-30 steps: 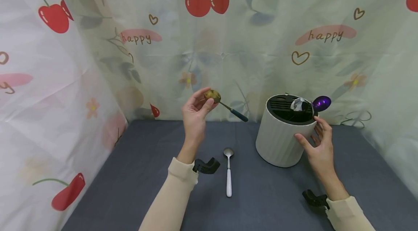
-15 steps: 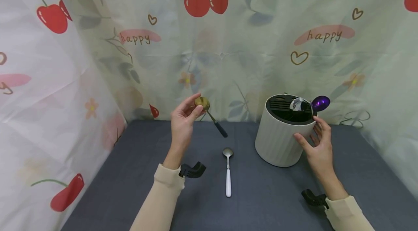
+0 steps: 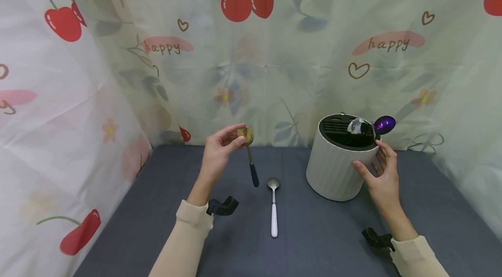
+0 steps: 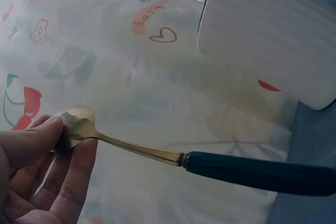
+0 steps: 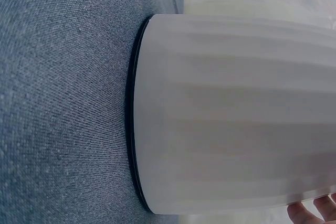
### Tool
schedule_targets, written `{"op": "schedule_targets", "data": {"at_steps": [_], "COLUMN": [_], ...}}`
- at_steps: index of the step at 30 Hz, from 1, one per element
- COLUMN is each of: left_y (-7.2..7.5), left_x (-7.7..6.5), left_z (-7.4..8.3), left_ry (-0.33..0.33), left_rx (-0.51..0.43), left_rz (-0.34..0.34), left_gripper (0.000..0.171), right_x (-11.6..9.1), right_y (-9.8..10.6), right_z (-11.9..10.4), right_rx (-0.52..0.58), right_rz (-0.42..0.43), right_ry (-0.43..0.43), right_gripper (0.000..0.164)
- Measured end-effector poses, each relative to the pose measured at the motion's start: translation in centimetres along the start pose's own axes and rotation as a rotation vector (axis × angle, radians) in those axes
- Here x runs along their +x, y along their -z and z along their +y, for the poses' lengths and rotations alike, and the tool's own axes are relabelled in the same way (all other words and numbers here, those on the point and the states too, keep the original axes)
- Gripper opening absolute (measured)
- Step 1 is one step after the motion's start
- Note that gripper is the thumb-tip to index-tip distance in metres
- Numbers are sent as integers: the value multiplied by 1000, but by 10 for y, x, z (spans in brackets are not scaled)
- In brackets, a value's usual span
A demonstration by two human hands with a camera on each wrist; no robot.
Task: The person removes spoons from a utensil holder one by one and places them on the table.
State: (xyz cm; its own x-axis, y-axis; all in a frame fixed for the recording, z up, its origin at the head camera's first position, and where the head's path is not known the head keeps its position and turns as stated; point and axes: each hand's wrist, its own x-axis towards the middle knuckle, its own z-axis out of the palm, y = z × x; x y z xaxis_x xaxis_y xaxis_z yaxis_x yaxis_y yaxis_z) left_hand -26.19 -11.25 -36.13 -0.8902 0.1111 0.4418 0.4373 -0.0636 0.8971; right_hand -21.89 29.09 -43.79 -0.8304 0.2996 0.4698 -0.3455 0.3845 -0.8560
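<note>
Head view, centre: spoon (image 3: 252, 170) pinched bowl-end by left hand (image 3: 217, 151), freeing handle (image 3: 254, 176); frame right: holder (image 3: 339, 172) seemingly steadied by right hand (image 3: 382, 184), fingers apart.

Cherry-Print Cloth (image 3: 266, 50) Hanging Over a Dark Counter (image 3: 313, 235)

A white-handled spoon (image 3: 274, 214) is lying on the counter between the left hand (image 3: 219, 155) and the right hand (image 3: 382, 181), its silver bowl pointing away. A purple spoon (image 3: 384, 125) is showing just beyond the right hand's fingertips, with a shiny silver piece (image 3: 356, 126) showing beside it. The cloth is hanging behind both hands and left of the left one.
</note>
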Motion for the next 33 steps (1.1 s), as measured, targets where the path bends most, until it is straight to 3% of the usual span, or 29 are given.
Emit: {"op": "schedule_targets", "data": {"at_steps": [8, 14, 23, 33], "left_y": [8, 11, 10, 8], "left_x": [-5, -11, -19, -24], "left_z": [-9, -27, -54, -88], "left_ry": [156, 246, 372, 444], "left_rx": [31, 62, 73, 55], "left_rz": [-101, -151, -162, -118], "left_gripper": [37, 38, 35, 35], "right_x": [0, 0, -1, -1], "right_y": [0, -1, -1, 0], "right_z": [-2, -2, -3, -3], "right_rx": [8, -2, 7, 21], "right_rz": [-1, 1, 2, 2], "right_ry": [4, 12, 13, 22], "right_gripper": [86, 86, 86, 85]}}
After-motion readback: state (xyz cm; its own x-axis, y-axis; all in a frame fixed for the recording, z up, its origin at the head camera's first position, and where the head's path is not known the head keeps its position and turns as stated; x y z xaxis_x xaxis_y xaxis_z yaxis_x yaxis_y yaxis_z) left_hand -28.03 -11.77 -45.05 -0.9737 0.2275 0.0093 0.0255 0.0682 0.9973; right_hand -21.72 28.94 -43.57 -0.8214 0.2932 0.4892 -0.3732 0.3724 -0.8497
